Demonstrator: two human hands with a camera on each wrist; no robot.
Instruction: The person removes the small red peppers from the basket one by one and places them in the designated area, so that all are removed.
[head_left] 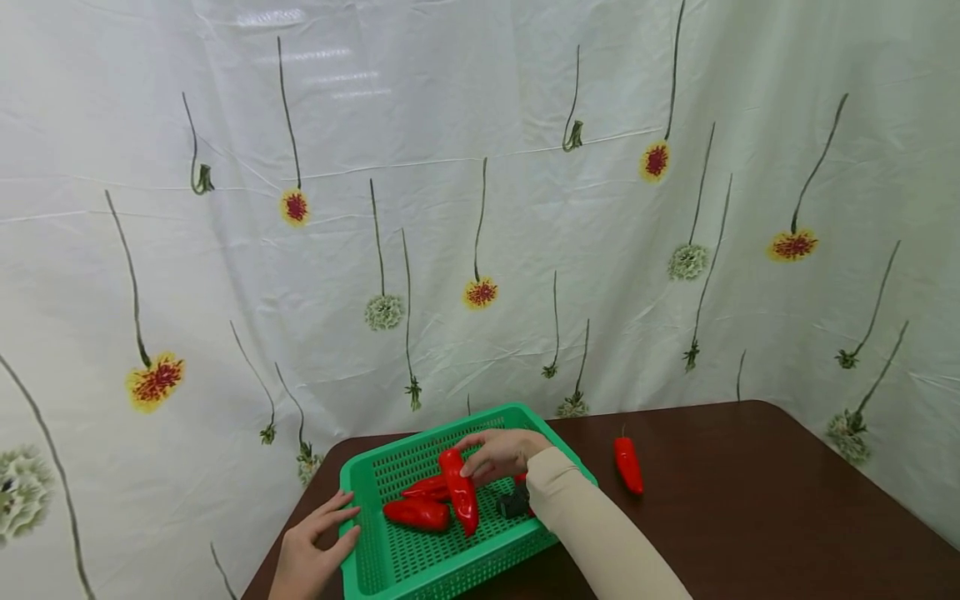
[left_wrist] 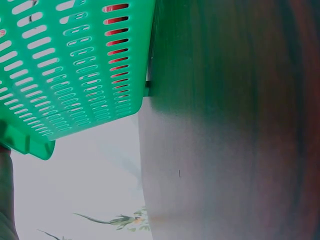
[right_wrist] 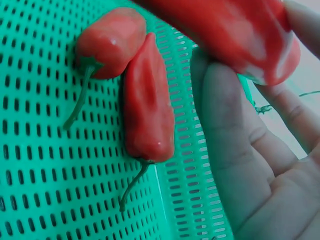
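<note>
A red pepper [head_left: 459, 493] is pinched by its upper end in my right hand [head_left: 498, 454], over the green basket [head_left: 358, 554]. Two more red peppers [head_left: 417, 514] lie in the basket left of it; in the right wrist view they [right_wrist: 149, 107] show green stems, beside the fingers of my right hand [right_wrist: 250, 160] and the held pepper [right_wrist: 235, 30]. A dark object [head_left: 513, 503] and a bit of red sit partly behind the right sleeve. My left hand [head_left: 311, 546] rests with spread fingers on the basket's left rim. The left wrist view has the basket's slotted side [left_wrist: 75, 75].
Another red pepper [head_left: 628, 465] lies on the dark brown table [head_left: 750, 500] to the right of the basket. Behind the table hangs a pale curtain [head_left: 525, 225] printed with flowers.
</note>
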